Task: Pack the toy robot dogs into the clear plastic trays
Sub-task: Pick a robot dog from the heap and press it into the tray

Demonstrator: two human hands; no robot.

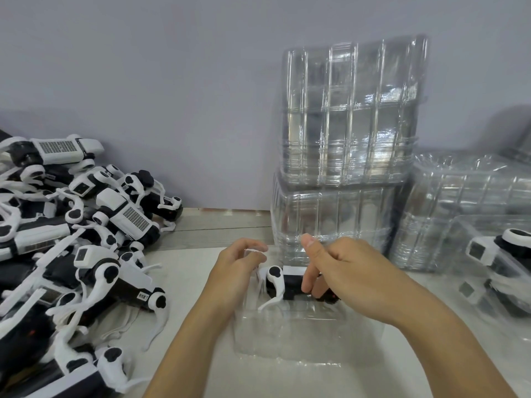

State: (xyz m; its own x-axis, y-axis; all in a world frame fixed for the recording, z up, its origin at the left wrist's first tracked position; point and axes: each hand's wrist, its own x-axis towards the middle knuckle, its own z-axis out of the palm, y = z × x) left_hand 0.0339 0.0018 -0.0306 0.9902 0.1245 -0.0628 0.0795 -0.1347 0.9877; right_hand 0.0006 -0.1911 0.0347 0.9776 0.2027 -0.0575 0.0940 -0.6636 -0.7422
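The clear tray (290,334) in front of the person is hard to read; its walls are see-through and only glints mark its edges on the pale table (189,271); the toy dog (284,284) sits at the tray's far end, black body and white legs, and its right half is hidden behind the right hand (342,278). That hand's fingers curl down onto the dog's body, thumb raised above; it seems to be gripping the toy, though the contact itself is blocked by the knuckles. The left hand (240,267) hovers at the dog's other end, fingers loosely bent; its fingertips pinch something thin and white, probably one of the dog's legs or the tray rim, too blurred to settle. Over on the left lies a heap of unpacked dogs (77,234), cut off by the frame's edge; behind the hands stand stacks of empty trays (347,156), the upper one leaning against the wall (172,81); far right, a packed tray (494,268) holds another dog, partly out of shot.
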